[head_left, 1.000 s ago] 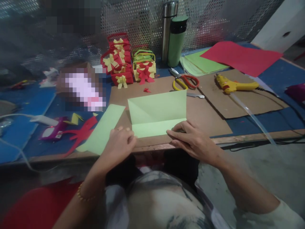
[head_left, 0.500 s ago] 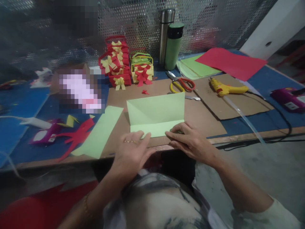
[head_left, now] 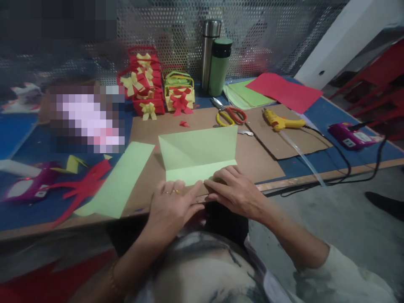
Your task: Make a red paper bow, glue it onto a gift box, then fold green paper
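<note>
A light green paper (head_left: 198,147) with a crease lies on brown cardboard (head_left: 268,166), its far part raised and its narrow near strip flat. My left hand (head_left: 172,204) rests at the left end of the strip's near edge, thumb and fingers against the paper. At the right part of that edge, my right hand (head_left: 235,189) presses with its fingertips, thumb and forefinger close to the left thumb. Both hands are closed on the near edge. Another light green sheet (head_left: 121,181) lies to the left.
Scissors (head_left: 229,115), a yellow glue gun (head_left: 282,120) and red paper (head_left: 284,90) lie behind and right. Two bottles (head_left: 219,69) stand by the mesh. Small red baskets (head_left: 148,101) and red cut paper (head_left: 86,183) are at left.
The view has shifted, so most things sit farther left. My two hands have come closer together along the paper's near edge. The far part of the paper still stands raised.
</note>
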### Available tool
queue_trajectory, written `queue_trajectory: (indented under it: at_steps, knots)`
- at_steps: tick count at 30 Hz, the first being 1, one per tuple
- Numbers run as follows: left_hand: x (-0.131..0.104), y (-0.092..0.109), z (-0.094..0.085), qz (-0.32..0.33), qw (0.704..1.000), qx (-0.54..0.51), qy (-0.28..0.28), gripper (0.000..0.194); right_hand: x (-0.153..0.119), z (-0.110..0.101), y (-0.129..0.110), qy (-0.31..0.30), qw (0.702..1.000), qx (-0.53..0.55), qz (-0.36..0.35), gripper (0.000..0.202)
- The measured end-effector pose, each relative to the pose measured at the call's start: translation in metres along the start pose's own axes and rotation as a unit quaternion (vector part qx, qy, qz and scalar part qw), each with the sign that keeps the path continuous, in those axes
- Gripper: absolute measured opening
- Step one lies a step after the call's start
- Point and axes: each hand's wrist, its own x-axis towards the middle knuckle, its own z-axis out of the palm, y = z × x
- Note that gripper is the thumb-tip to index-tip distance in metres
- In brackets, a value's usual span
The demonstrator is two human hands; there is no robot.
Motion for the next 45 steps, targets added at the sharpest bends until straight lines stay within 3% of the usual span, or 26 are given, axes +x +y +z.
queue_trajectory:
  at_steps: [17,23,28,30,33,39,45]
  knots:
    - [0.000,0.003,0.003,-0.010,1.000,0.017,0.000,0.047,-0.023,-0.005,0.020,0.042,0.999,-0.003,0.002,0.015]
    - [0.004,0.007,0.002,0.006,0.999,0.041,-0.020,0.058,-0.046,-0.028,0.044,0.078,0.992,-0.084,0.058,0.010]
    - [0.010,0.010,-0.002,0.015,0.997,0.057,-0.047,0.062,-0.027,-0.024,0.018,0.133,0.983,-0.118,0.051,0.012]
    - [0.010,0.011,-0.002,0.009,0.997,0.060,-0.045,0.057,-0.014,-0.011,0.000,0.096,0.993,-0.072,0.008,0.028]
    - [0.009,0.011,-0.002,0.005,0.997,0.070,-0.039,0.051,-0.003,0.006,-0.015,0.074,0.996,-0.039,0.009,0.045]
    - [0.008,0.010,0.001,0.016,0.997,0.074,-0.012,0.058,-0.023,0.004,-0.002,0.086,0.994,-0.048,0.053,0.026]
    - [0.010,0.009,-0.002,0.004,0.997,0.055,-0.051,0.060,-0.039,-0.011,0.014,0.090,0.990,-0.071,0.083,0.017]
